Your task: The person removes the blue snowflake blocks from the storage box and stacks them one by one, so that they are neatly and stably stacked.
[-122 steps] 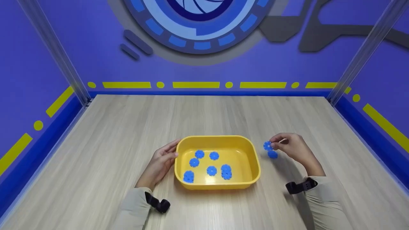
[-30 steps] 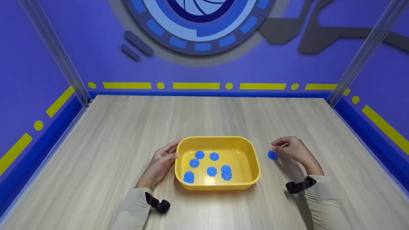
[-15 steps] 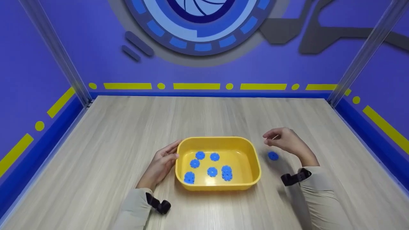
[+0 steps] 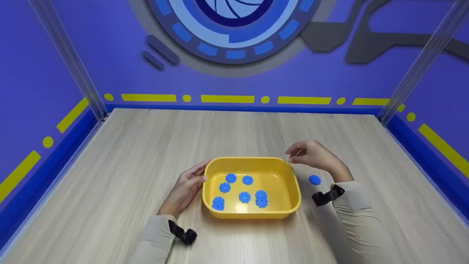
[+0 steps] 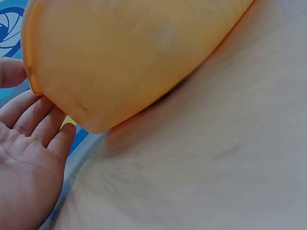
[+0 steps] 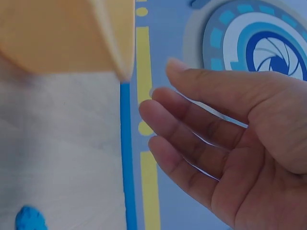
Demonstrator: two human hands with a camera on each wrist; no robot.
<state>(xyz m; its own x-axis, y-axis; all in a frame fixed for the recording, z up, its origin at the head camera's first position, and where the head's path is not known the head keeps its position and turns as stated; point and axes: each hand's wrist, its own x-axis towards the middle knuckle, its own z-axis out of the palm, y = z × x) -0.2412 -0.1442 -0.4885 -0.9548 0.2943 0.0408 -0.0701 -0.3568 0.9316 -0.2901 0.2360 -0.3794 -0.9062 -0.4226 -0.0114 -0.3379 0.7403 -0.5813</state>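
Observation:
A yellow plastic basin [image 4: 253, 215] stands on the table with several blue notched discs [image 4: 244, 197] lying on its bottom. My left hand [image 4: 187, 189] holds the basin's left side, thumb at the rim and the other fingers along the outer wall; the left wrist view shows the fingers [image 5: 41, 115] against that wall. Above the basin's far right corner is my right hand [image 4: 317, 157], its fingers loosely bent and nothing between them. Right of the basin, another blue disc [image 4: 314, 179] lies on the table; whether it is one or two stacked, I cannot tell.
The pale wooden table [image 4: 165, 139] runs back to a blue-purple wall panel [image 4: 234, 86] with yellow markings. Side panels with metal corner posts [image 4: 421, 62] close in left and right. Black wrist cameras [image 4: 328, 196] sit on both sleeves.
About four seconds ago my right hand pinched a blue disc above another. It has since let go and moved left and away, toward the basin's corner. The left hand and basin stay put.

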